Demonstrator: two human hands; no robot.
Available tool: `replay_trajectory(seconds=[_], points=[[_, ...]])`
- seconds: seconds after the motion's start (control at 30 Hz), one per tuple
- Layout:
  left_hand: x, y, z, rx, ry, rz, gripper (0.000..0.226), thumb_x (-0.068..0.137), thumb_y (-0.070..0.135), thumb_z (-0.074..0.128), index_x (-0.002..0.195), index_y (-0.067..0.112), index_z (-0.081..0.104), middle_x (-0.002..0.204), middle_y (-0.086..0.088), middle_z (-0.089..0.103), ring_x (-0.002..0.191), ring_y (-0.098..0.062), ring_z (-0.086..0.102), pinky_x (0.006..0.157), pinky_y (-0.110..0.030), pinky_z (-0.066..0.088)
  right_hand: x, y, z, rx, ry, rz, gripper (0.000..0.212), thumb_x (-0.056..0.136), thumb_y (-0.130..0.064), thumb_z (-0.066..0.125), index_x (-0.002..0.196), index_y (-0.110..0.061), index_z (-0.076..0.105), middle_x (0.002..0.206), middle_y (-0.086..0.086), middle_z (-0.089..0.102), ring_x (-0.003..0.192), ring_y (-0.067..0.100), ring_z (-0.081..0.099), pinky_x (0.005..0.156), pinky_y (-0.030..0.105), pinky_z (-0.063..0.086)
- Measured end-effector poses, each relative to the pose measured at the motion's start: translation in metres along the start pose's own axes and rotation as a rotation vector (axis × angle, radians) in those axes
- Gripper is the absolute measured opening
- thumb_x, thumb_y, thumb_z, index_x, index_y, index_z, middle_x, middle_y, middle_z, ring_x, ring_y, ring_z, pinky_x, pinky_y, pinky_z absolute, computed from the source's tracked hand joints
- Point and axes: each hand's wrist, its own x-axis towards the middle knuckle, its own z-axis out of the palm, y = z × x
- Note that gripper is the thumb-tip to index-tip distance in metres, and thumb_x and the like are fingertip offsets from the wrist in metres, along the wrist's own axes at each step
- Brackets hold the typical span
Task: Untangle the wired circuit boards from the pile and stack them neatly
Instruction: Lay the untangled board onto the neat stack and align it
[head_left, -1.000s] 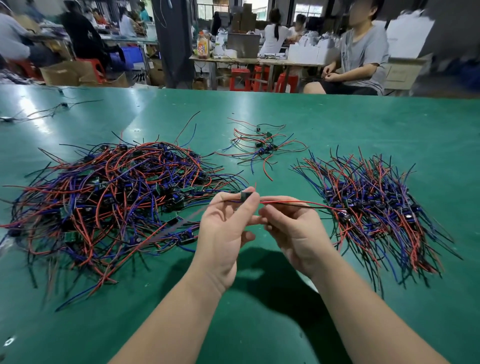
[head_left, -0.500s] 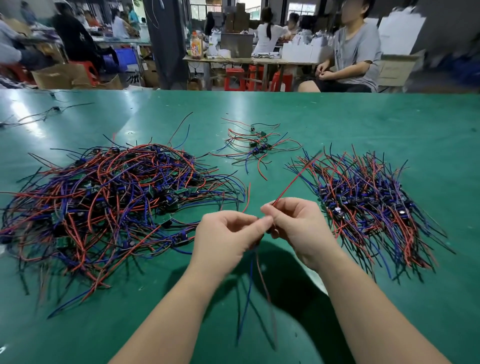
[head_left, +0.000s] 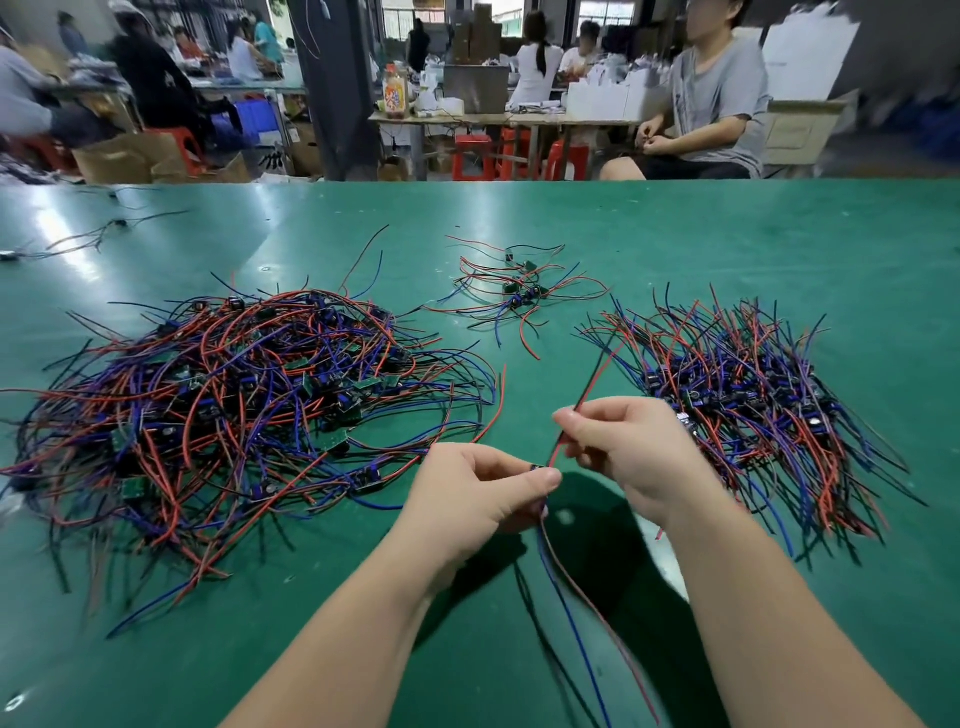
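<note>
A big tangled pile (head_left: 234, 410) of small circuit boards with red, blue and black wires covers the left of the green table (head_left: 727, 234). On the right lies a more ordered stack (head_left: 753, 400) of the same boards. Between them, above the table, my left hand (head_left: 483, 499) pinches one small wired board at its fingertips; blue and red wires (head_left: 576, 613) hang down from it toward me. My right hand (head_left: 628, 447) grips that board's red and black wires (head_left: 592, 384), which stick up and away.
A small loose cluster of boards and wires (head_left: 519, 291) lies at mid-table behind my hands. A few stray wires (head_left: 98, 234) rest at the far left. Beyond the table's far edge sit people, red stools (head_left: 472, 156) and cardboard boxes.
The held board turned from level to upright: its red and black wires swung up and away in my right hand, while the blue and red wires dropped down toward me.
</note>
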Motion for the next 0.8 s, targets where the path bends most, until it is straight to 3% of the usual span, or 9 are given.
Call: replay_trajectory(seconds=[0.2, 0.43, 0.57, 0.63, 0.7, 0.8], points=[[-0.008, 0.002, 0.005, 0.102, -0.218, -0.06, 0.01, 0.073, 0.011, 0.08, 0.067, 0.007, 0.072, 0.064, -0.012, 0.069, 0.055, -0.016, 0.065, 0.06, -0.025, 0.057, 0.009, -0.011, -0.027, 0.411, 0.207, 0.069, 0.006, 0.085, 0.004, 0.061, 0.081, 0.0, 0.063, 0.055, 0.004, 0.066, 0.049, 0.01, 0.063, 0.05, 0.016, 0.051], [-0.016, 0.005, -0.008, 0.137, -0.435, -0.147, 0.01, 0.07, 0.015, 0.082, 0.068, 0.011, 0.073, 0.063, -0.007, 0.068, 0.055, -0.012, 0.062, 0.055, -0.02, 0.051, 0.015, -0.01, -0.044, 0.483, 0.389, -0.042, 0.013, 0.088, -0.014, 0.066, 0.08, -0.007, 0.06, 0.052, 0.003, 0.062, 0.043, 0.008, 0.055, 0.042, 0.015, 0.042], [-0.008, 0.007, -0.003, -0.066, -0.187, -0.055, 0.021, 0.059, 0.027, 0.078, 0.067, 0.008, 0.071, 0.065, -0.011, 0.068, 0.053, -0.014, 0.063, 0.052, -0.019, 0.051, 0.018, -0.009, -0.052, 0.487, 0.475, -0.004, 0.031, 0.102, -0.028, 0.043, 0.086, -0.006, 0.059, 0.068, 0.01, 0.063, 0.047, 0.01, 0.061, 0.048, 0.017, 0.047], [-0.001, 0.009, -0.006, -0.217, -0.007, -0.035, 0.025, 0.058, 0.026, 0.076, 0.072, 0.007, 0.069, 0.064, -0.009, 0.068, 0.054, -0.013, 0.064, 0.05, -0.018, 0.052, 0.014, -0.011, -0.045, 0.46, 0.468, -0.016, 0.019, 0.1, -0.021, 0.046, 0.089, -0.008, 0.056, 0.069, 0.01, 0.063, 0.048, 0.013, 0.062, 0.047, 0.019, 0.048], [0.005, 0.008, -0.011, -0.325, 0.112, -0.021, 0.024, 0.061, 0.023, 0.075, 0.075, 0.006, 0.066, 0.063, -0.007, 0.068, 0.052, -0.011, 0.065, 0.049, -0.017, 0.052, 0.007, -0.012, -0.028, 0.346, 0.332, -0.091, 0.008, 0.093, -0.013, 0.058, 0.085, -0.012, 0.056, 0.064, 0.006, 0.062, 0.047, 0.013, 0.06, 0.045, 0.021, 0.048], [0.008, 0.005, -0.011, -0.388, 0.182, -0.001, 0.017, 0.069, 0.021, 0.073, 0.074, 0.006, 0.064, 0.062, -0.004, 0.069, 0.052, -0.009, 0.065, 0.048, -0.017, 0.053, -0.011, -0.003, 0.01, 0.037, -0.015, -0.214, 0.009, 0.081, -0.013, 0.072, 0.082, -0.015, 0.064, 0.068, 0.003, 0.068, 0.058, 0.016, 0.064, 0.051, 0.024, 0.052]])
